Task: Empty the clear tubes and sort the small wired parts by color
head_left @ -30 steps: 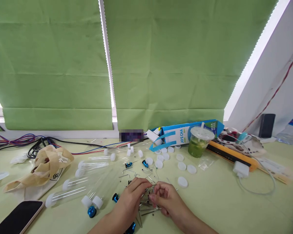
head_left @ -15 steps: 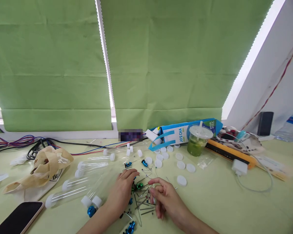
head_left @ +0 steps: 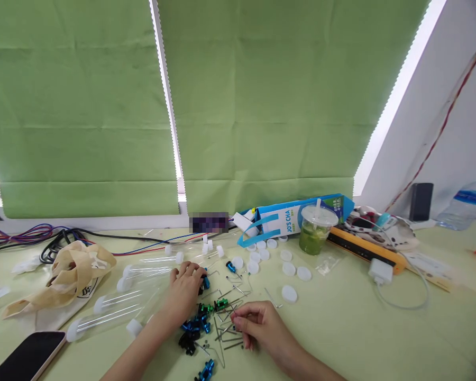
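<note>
My left hand [head_left: 185, 291] reaches forward over the table, its fingers curled down onto a small blue metal part [head_left: 204, 281] beside the clear plastic tubes [head_left: 122, 304]. My right hand [head_left: 257, 325] rests lower on the table, thumb and fingers pinched on thin metal pins [head_left: 233, 323]. Between the hands lies a scatter of pins with small blue, green [head_left: 221, 304] and black [head_left: 187, 343] metal parts. White round caps [head_left: 289, 292] are strewn further back.
A phone [head_left: 26, 357] lies at the bottom left, a beige cloth bag [head_left: 69, 272] and cables [head_left: 59, 241] at the left. A blue carton [head_left: 289, 221], a green drink cup [head_left: 315, 230], an orange case [head_left: 365, 251], a white charger [head_left: 380, 271] and a water bottle [head_left: 466, 203] stand to the right.
The hands have parted: my left hand moved up and left to the blue part near the tubes, uncovering the coloured parts. My right hand stayed low with pins.
</note>
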Motion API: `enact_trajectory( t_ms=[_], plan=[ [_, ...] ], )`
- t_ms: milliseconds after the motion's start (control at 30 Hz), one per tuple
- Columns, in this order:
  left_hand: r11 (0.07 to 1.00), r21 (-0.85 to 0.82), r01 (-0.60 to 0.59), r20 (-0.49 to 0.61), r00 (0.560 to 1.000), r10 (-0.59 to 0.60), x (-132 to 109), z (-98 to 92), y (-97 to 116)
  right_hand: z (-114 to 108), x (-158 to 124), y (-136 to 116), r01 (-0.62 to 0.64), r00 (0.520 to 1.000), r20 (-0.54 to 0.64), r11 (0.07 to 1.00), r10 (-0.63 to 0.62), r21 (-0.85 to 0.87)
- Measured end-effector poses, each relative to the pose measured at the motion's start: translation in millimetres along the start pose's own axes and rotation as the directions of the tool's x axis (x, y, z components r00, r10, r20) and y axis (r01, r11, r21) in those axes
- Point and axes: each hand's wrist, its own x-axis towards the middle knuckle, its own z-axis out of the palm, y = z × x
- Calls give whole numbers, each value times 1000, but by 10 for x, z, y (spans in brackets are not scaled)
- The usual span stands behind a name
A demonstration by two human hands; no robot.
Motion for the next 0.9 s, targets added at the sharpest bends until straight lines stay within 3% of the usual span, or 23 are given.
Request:
enact_trajectory(
  t_ms=[200,367,467,533,600,700,767,800,900],
  plan=[
    [999,-26,24,40,999,-23,4,-48,-1,3,-10,18,-2,1000,23,1000,3,-23],
    [994,-109,-5,-55,999,-1,0,-64,26,-5,-13,-9,-13,999,47,999,15,-35],
    [964,-265,3,-156,987,-46,17,-88,39,-10,-20,-17,2,1000,22,999,-1,-42],
    [888,-460,5,-173,980,-96,34,-120,55,-12,-24,-16,11,1000,11,999,-11,-43],
    [705,-708,53,-94,981,-168,44,-148,94,-11,-23,-12,21,1000,2,999,-21,-31],
    [219,-953,210,160,961,-228,24,-150,210,-10,-16,-9,43,998,-34,999,-43,19],
    [-82,-949,303,313,933,-178,-16,-134,316,-9,-13,-13,57,996,-70,997,-53,57],
    [-189,-918,348,376,916,-143,-40,-127,371,-10,-14,-16,61,995,-81,996,-55,71],
    [-365,-818,444,497,865,-64,-110,-128,514,-15,-20,-28,67,995,-85,994,-60,83]
  ],
)
